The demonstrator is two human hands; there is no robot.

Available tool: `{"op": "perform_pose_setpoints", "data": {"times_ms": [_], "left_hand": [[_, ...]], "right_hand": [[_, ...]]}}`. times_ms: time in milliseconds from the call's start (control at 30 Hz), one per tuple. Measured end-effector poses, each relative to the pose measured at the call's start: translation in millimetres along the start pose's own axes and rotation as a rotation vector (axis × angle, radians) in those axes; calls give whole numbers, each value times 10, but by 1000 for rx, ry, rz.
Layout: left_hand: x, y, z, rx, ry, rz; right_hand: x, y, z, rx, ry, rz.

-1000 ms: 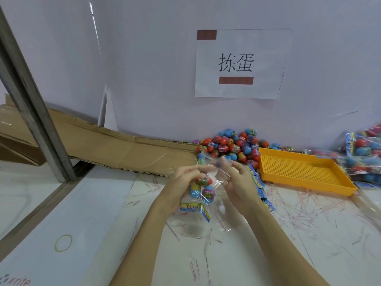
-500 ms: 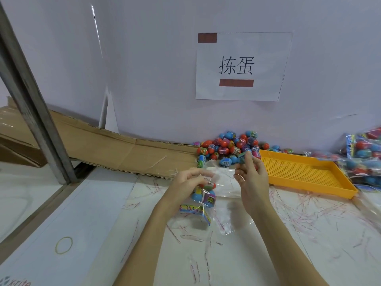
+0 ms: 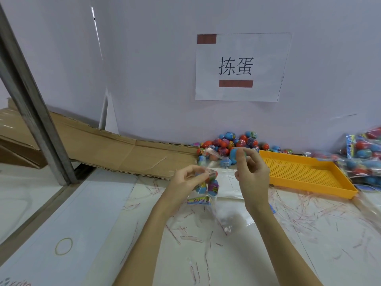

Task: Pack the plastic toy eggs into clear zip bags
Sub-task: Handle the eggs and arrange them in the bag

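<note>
Change: right hand (image 3: 250, 172) lifted off the bag mouth since half a second ago, now raised with a blue egg (image 3: 235, 155) pinched at the fingertips; left hand (image 3: 186, 181) kept at the bag throughout.
Rubber band (image 3: 64, 246): nearest, flat on the tabletop (image 3: 268, 254), far to the left, well apart from both hands.
Red strips (image 3: 299, 211): scattered thinly over the tabletop around the forearms.
Left hand: fingers curled on the upper edge of the clear zip bag (image 3: 206, 190), holding it off the tabletop.
Clear zip bag: hanging under the left hand, mouth unsealed by the look of it; a few eggs (image 3: 212, 185) and a printed card (image 3: 199, 201) inside.
Right hand: thumb and fingers clamped on the blue egg, above and right of the bag mouth, not touching the bag.
Yellow tray (image 3: 309, 176): beyond the right hand, perforated floor bare.
Loose egg pile (image 3: 228, 144): against the wall behind the hands, many eggs unpacked.
Filled bags (image 3: 362, 157): far right, blurred, heaped beside the tray.
Paper sign (image 3: 241, 67): taped on the wall, farthest.
Progress: several bags apparently done; current bag partly filled, probably one egg about to go in, then sealing; large pile left.
</note>
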State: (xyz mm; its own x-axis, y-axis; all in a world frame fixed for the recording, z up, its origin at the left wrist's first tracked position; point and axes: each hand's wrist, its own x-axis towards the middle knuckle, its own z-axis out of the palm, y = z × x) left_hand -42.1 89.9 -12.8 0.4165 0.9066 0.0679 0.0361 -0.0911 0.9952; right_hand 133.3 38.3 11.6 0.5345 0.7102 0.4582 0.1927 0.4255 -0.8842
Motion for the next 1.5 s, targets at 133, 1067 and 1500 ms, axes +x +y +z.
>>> {"op": "perform_pose_setpoints", "data": {"times_ms": [133, 1067, 1500], "left_hand": [[-20, 35, 9, 6, -23, 15], [-20, 53, 31, 101, 41, 132], [-25, 56, 66, 219, 105, 155]], "right_hand": [[-20, 38, 35, -210, -125, -150], [-33, 130, 44, -436, -262, -254], [-71, 99, 84, -500, -162, -318]]}}
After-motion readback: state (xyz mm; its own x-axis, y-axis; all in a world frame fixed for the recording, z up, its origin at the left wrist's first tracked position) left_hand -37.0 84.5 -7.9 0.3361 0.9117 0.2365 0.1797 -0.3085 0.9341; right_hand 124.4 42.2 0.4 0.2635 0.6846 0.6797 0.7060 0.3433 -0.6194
